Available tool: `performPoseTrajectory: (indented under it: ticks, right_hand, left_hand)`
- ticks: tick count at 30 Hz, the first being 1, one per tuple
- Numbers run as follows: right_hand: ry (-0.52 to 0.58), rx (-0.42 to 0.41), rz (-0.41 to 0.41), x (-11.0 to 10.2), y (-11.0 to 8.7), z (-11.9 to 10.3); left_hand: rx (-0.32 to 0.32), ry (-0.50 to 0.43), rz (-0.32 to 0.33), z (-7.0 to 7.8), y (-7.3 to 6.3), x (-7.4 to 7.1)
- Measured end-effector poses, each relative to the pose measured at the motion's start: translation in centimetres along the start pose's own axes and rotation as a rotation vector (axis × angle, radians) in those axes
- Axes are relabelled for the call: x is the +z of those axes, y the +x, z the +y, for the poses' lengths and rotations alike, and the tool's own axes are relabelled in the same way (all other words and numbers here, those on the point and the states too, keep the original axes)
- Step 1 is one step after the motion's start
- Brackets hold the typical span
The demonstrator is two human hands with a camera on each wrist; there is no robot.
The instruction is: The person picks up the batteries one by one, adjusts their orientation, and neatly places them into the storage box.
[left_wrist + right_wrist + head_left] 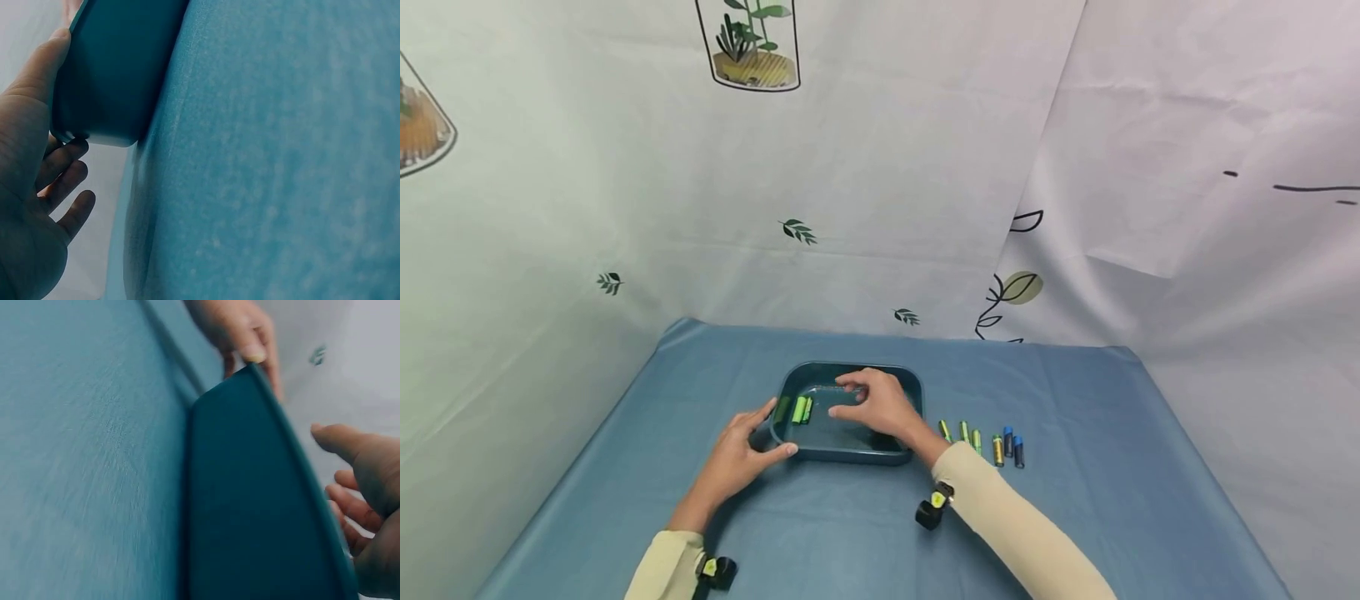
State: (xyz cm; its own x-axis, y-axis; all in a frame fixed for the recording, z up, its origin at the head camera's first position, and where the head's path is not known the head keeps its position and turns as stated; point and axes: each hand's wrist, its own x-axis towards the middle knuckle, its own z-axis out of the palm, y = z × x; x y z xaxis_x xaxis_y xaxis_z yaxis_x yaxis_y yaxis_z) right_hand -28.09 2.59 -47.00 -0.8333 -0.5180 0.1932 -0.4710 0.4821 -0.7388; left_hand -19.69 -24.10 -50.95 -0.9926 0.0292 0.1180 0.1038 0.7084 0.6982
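Observation:
A dark teal tray (857,455) sits on the cloth-covered table. My left hand (736,457) grips its near left corner, thumb on the front rim and fingers along the left side; in the left wrist view the lower fingers stand free of the wall. Inside, at the left end, two green batteries (802,410) lie side by side. Over the tray's right half hovers my right hand (880,404), thumb and fingers spread apart with nothing visible between them. In the right wrist view that hand (369,494) is beyond the tray's rim, and the tray wall hides its inside.
Right of the tray lie several green and yellow batteries (977,442), partly behind my right forearm. Beside them are two dark batteries with blue ends (1008,442). A blue cloth (1075,517) covers the table, and a white printed curtain (880,167) hangs behind it.

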Motion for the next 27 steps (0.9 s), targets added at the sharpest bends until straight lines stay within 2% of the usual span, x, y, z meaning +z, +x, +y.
performPoseTrajectory:
  ticks: [3,7,15,27]
  right_hand:
    - [0.04,-0.067,0.075,-1.6,-1.6,0.5]
    - [0.075,-0.098,0.169,-3.8,-3.5,1.0]
    - [-0.016,-0.047,0.294,-8.5,-6.8,3.1]
    - [-0.143,0.06,0.381,-14.1,-13.2,8.5]
  left_hand:
    - [0.003,-0.004,0.002,0.0,0.0,0.0]
    - [0.001,-0.006,0.0,-0.1,-0.1,0.0]
    - [0.004,-0.016,0.001,-0.1,-0.2,0.0]
    - [-0.017,0.002,0.0,-0.1,0.0,0.1]
